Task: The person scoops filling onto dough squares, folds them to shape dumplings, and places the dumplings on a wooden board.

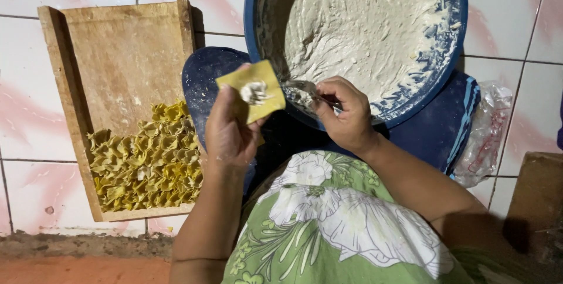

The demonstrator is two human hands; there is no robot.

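Your left hand (230, 128) pinches a square yellow dough wrapper (253, 90) with filling, just left of your right hand (346, 114), clenched on a metal spoon (305, 91) at the blue bowl's (446, 67) rim.

Hard, warm artificial light falls from above and slightly ahead, washing the white floor tiles (35, 84) with a pale glare near the top edge. The wooden tray (117, 55) casts a short dark shadow along its right wall, and deep shadow pools beneath the blue basin (446, 55) and under the forearms. The left hand (230, 128) and the yellow wrapper (252, 89) it holds are evenly lit and sharp; the right hand (346, 114) shows slight softness at the fingers. The lower right corner sinks into murk, detail lost. Straight tile joints bend slightly toward the edges, a mild wide-angle distortion
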